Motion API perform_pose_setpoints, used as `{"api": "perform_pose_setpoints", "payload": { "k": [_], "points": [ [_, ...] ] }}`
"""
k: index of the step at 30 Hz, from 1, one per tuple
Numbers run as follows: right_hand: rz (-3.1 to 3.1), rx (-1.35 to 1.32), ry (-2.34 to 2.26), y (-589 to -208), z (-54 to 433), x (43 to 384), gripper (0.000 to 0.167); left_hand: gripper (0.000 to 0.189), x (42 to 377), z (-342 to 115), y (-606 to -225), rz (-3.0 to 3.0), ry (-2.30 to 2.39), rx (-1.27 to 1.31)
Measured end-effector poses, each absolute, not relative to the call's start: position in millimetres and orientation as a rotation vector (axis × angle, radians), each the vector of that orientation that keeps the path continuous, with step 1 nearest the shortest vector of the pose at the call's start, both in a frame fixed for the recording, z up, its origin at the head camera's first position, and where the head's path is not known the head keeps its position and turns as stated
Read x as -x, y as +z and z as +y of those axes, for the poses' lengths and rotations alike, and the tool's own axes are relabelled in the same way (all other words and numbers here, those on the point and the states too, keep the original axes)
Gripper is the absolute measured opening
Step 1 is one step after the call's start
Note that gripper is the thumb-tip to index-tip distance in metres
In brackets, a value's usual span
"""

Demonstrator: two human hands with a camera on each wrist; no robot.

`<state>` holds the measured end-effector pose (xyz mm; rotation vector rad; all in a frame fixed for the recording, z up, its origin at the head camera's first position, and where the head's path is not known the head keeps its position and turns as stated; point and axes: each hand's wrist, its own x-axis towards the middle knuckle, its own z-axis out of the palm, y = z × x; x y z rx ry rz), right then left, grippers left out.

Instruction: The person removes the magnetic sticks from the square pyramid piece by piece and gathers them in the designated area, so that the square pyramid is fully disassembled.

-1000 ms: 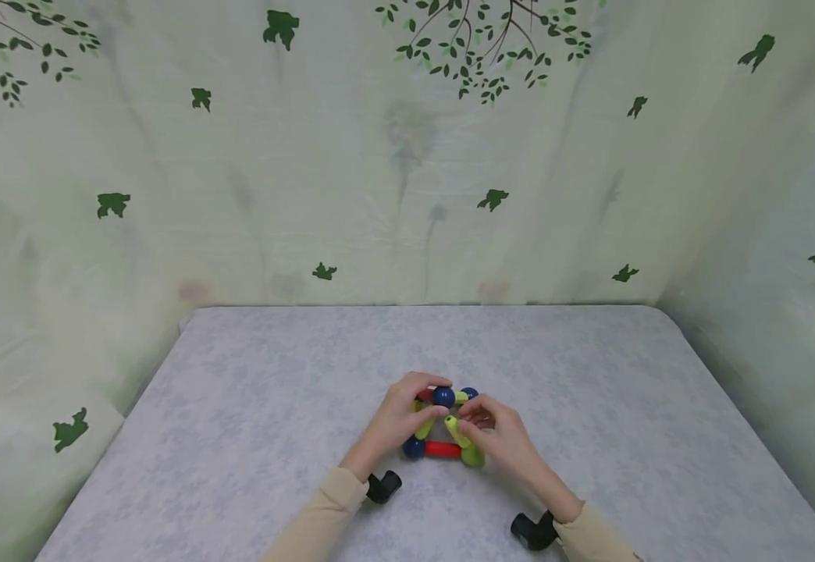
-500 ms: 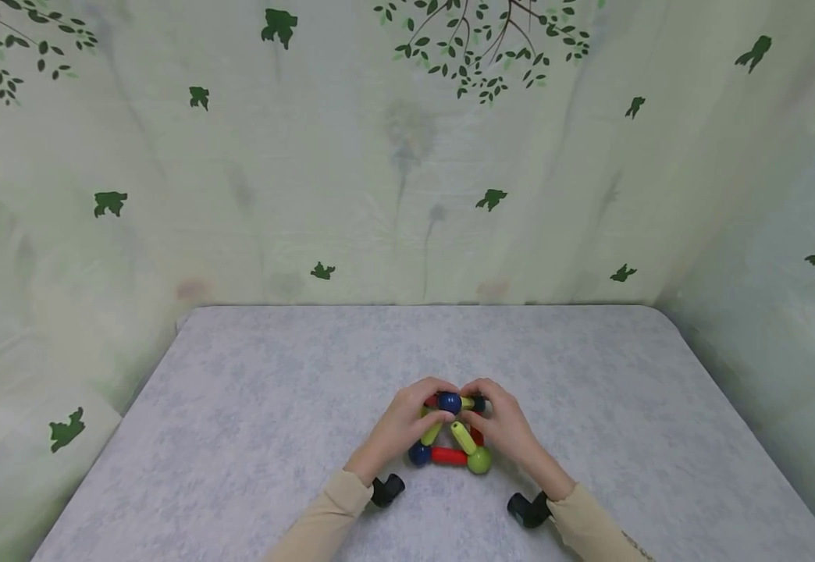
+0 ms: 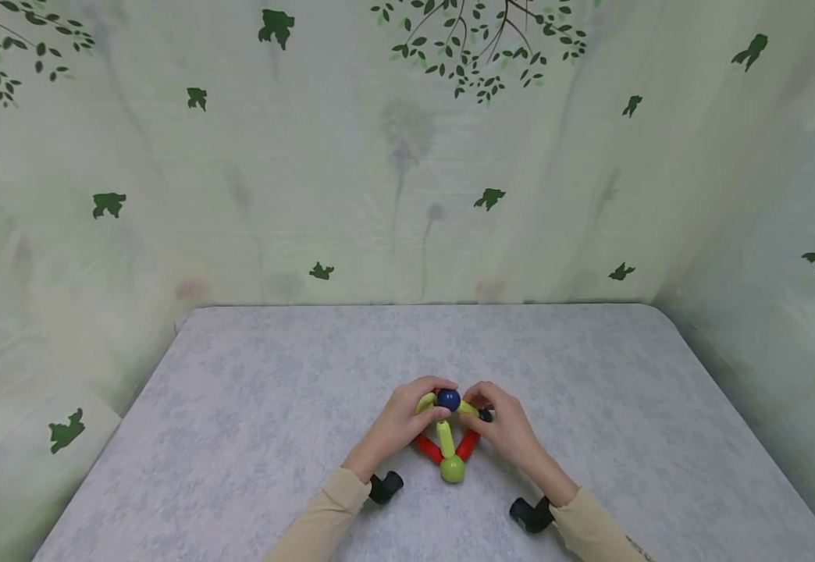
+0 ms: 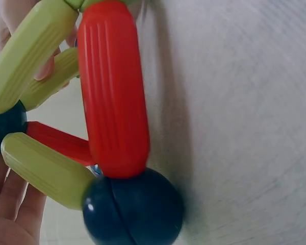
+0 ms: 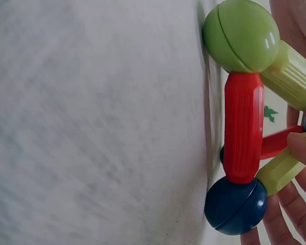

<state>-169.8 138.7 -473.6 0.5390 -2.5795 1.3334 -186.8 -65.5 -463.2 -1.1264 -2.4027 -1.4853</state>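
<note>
A magnetic stick-and-ball frame stands on the table between both hands. Its near corner is a lime green ball [image 3: 453, 469], with red sticks [image 3: 468, 444] running back from it to either side. From that ball a yellow-green stick [image 3: 446, 439] leans up, ending close below the top blue ball [image 3: 448, 400]; whether they touch I cannot tell. My left hand [image 3: 400, 417] holds this top ball between thumb and fingers. My right hand [image 3: 507, 429] pinches another yellow-green stick [image 5: 283, 171], which rises from a lower blue ball [image 5: 235, 205]. A further blue ball [image 4: 132, 206] shows low in the left wrist view.
The grey mottled tabletop [image 3: 274, 367] stretches around the frame. Behind it hangs a pale curtain [image 3: 351, 156] printed with leaves. Black camera mounts [image 3: 532, 515] sit at both wrists, close above the table.
The frame has turned, bringing its lime green ball from the right corner to the near middle. My right hand has moved from the loose-ended yellow-green stick to another one. My left hand keeps its hold.
</note>
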Motion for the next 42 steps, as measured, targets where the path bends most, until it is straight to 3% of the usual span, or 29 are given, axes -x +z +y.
{"api": "perform_pose_setpoints", "payload": {
  "k": [36, 42],
  "points": [
    [-2.665, -0.366, 1.48, -468, 133, 144, 0.024, 0.034, 193, -57, -457, -2.357, -1.458, 1.124],
    [-2.661, -0.332, 1.595, -465, 135, 137, 0.017, 0.034, 191, -62, -459, -2.344, -1.473, 1.113]
  ]
}}
